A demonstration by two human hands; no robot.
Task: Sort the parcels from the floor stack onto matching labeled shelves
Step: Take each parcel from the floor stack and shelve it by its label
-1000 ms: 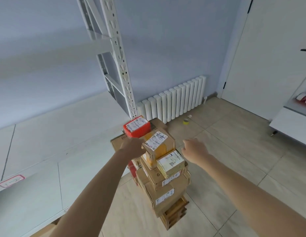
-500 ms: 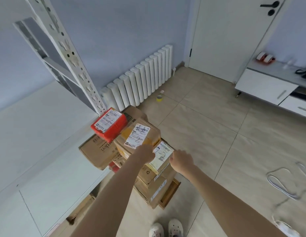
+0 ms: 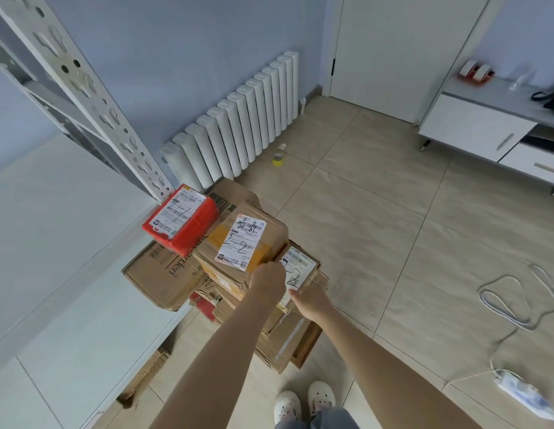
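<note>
Left hand (image 3: 267, 281) and right hand (image 3: 309, 300) both gripping small parcel (image 3: 298, 267) at near edge of floor stack (image 3: 278, 339), fingers curled closed on it

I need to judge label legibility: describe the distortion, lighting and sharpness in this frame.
Head view: wide-angle bending curves the white perforated shelf upright and the white ribbed radiator; soft, even daylight, no harsh glare; handwriting on the red parcel's label reads clearly; the white power strip at the edge is smeared.

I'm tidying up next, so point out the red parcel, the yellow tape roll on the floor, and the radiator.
red parcel (image 3: 193, 226): head view, red side of its top.
yellow tape roll (image 3: 278, 159): head view, its rim.
radiator (image 3: 238, 125): head view, a middle fin.
</note>
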